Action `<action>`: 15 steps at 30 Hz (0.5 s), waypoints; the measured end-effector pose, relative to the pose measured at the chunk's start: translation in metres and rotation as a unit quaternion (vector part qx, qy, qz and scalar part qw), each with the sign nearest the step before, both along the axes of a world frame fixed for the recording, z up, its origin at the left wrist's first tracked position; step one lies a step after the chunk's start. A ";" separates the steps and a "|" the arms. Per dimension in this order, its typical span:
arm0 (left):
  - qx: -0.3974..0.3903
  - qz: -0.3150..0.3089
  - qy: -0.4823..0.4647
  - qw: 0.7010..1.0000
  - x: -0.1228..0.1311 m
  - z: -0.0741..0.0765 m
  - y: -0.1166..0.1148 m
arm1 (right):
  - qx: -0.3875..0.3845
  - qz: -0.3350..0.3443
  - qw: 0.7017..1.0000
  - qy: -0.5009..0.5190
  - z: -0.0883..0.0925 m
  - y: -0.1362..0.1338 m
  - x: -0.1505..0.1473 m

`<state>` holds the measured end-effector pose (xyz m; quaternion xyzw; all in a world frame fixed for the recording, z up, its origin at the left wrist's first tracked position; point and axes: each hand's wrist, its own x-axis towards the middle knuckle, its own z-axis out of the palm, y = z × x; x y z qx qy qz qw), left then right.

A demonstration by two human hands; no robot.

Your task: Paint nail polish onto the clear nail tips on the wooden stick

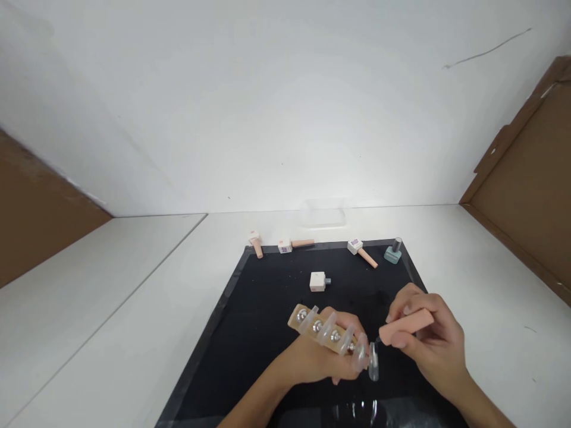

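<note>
My left hand (pixel 312 359) grips a wooden nail-tip holder (pixel 328 334) that carries several clear false nails on metal studs. My right hand (pixel 426 336) is closed round a peach-coloured polish brush cap (pixel 407 327), whose brush tip sits at the rightmost clear nail (pixel 373 359). Both hands hover over a black mat (pixel 259 321). An uncapped white square bottle (pixel 318 281) lies on the mat just beyond the holder.
Along the mat's far edge lie three white bottles with peach caps (pixel 256 244) (pixel 295 245) (pixel 362 252) and a teal polish bottle (pixel 393 252) with a grey cap. A clear plastic box (pixel 324 214) sits by the white wall. Brown board (pixel 530 178) stands at right.
</note>
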<state>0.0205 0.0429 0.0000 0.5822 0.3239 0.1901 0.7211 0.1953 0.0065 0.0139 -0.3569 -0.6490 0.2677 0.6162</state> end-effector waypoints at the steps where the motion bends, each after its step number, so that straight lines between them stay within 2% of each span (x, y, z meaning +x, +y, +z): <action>1: -0.002 -0.001 -0.004 1.000 0.000 -0.001 0.000 | 0.003 -0.009 1.000 0.004 0.000 0.000 0.000; 4: -0.004 0.002 -0.010 1.000 0.000 -0.002 -0.001 | 0.012 -0.012 1.000 0.024 0.001 0.001 -0.001; 10: -0.016 0.012 -0.002 1.000 0.002 0.000 0.003 | 0.013 0.067 0.998 -0.018 0.006 0.000 -0.001; 15: -0.014 0.013 -0.002 1.000 0.003 0.001 0.003 | 0.056 0.019 0.996 -0.073 0.011 0.001 0.000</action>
